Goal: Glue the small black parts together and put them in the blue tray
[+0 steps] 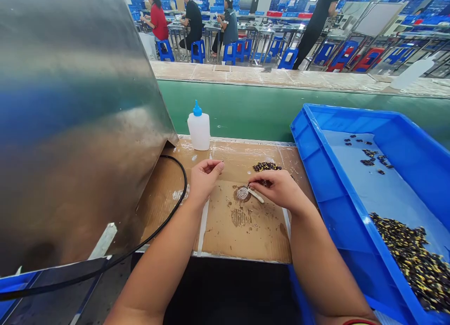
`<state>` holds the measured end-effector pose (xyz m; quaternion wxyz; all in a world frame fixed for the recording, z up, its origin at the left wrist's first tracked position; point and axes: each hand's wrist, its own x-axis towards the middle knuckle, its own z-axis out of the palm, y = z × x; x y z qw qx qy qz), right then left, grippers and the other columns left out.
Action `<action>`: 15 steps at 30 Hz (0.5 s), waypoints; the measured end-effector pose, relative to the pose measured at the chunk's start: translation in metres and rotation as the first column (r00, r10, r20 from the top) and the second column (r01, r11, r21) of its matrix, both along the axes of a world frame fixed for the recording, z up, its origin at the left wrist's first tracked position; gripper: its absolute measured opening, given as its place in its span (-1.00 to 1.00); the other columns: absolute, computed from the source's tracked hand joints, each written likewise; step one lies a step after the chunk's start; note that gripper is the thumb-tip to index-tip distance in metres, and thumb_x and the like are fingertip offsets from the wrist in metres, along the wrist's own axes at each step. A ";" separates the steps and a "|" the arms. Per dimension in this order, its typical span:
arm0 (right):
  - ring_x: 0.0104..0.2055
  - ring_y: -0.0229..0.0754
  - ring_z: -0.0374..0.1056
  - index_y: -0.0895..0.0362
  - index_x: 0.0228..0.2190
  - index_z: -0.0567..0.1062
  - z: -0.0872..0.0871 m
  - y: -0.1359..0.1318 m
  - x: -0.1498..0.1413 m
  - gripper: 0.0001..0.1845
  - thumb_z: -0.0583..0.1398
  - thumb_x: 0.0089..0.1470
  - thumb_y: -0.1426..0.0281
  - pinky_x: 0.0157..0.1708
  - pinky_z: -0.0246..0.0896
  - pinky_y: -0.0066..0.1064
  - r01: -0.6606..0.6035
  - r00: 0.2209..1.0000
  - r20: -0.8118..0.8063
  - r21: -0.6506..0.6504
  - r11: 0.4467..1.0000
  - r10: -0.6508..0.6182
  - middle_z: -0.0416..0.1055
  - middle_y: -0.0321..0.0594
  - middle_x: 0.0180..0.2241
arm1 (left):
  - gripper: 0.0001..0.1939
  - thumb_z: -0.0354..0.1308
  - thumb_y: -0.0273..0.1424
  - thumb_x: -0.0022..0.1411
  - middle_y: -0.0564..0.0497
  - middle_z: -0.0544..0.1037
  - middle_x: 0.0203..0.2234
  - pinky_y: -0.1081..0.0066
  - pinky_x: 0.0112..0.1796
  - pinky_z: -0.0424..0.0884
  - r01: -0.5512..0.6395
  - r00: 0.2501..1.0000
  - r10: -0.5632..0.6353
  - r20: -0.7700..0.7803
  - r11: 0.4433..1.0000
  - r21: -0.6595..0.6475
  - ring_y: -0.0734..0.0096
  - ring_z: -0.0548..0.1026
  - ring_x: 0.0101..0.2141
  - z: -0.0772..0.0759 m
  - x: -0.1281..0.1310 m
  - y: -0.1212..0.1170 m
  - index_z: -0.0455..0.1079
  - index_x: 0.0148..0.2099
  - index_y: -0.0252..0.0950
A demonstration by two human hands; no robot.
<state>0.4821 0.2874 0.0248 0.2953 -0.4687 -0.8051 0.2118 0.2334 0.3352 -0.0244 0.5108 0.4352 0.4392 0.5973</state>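
My left hand (pixel 206 177) is raised over the cardboard, thumb and forefinger pinched together. A tiny dark speck shows at its fingertips, too small to name. My right hand (pixel 277 187) is closed in a pinch on a small dark piece (pixel 249 185), right beside a round whitish clear patch (pixel 242 193) on the cardboard. A short white stick-like thing (pixel 256 196) lies under the right fingers. Just behind that hand sits a small pile of black and yellow pieces (pixel 266 166), partly hidden by it. Brown wet-looking stains (pixel 241 217) mark the cardboard (pixel 225 240).
A white squeeze bottle (pixel 199 130) with a blue tip stands at the back. On the right, a large blue bin (pixel 337 212) holds many black and yellow pieces (pixel 411 254). A metal panel (pixel 70 128) and black cable (pixel 176 208) flank the left. People sit beyond the green belt (pixel 239 109).
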 end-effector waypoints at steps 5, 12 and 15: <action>-0.36 -0.25 0.51 0.04 -0.25 0.69 0.000 0.000 -0.006 -0.86 0.28 0.28 0.37 -0.29 0.30 -0.41 -0.024 0.999 0.039 -0.029 0.999 0.025 0.66 -0.31 -0.33 | -0.54 0.61 -0.13 -0.08 -0.07 0.64 -0.41 0.44 -0.28 0.48 -0.007 0.999 0.009 0.051 1.000 -0.030 0.45 0.53 -0.41 0.004 0.003 -0.003 0.62 -0.26 -0.36; -0.36 -0.26 0.50 0.04 -0.28 0.68 -0.002 0.001 -0.006 -0.89 0.30 0.25 0.43 -0.32 0.27 -0.42 -0.025 0.997 0.066 0.004 1.000 0.024 0.65 -0.31 -0.34 | -0.43 0.71 -0.11 -0.30 -0.07 0.66 -0.38 0.48 -0.27 0.51 0.087 0.951 -0.037 0.306 0.985 -0.149 0.48 0.55 -0.39 0.017 0.005 -0.007 0.61 -0.32 -0.34; -0.37 -0.27 0.49 0.04 -0.30 0.67 -0.003 0.001 -0.006 -0.88 0.30 0.21 0.47 -0.33 0.26 -0.44 -0.022 0.998 0.058 0.020 1.000 0.020 0.64 -0.33 -0.36 | -0.45 0.74 -0.17 -0.32 -0.07 0.68 -0.35 0.53 -0.28 0.51 0.163 0.907 -0.073 0.415 0.969 -0.185 0.53 0.55 -0.40 0.023 0.005 -0.009 0.61 -0.33 -0.34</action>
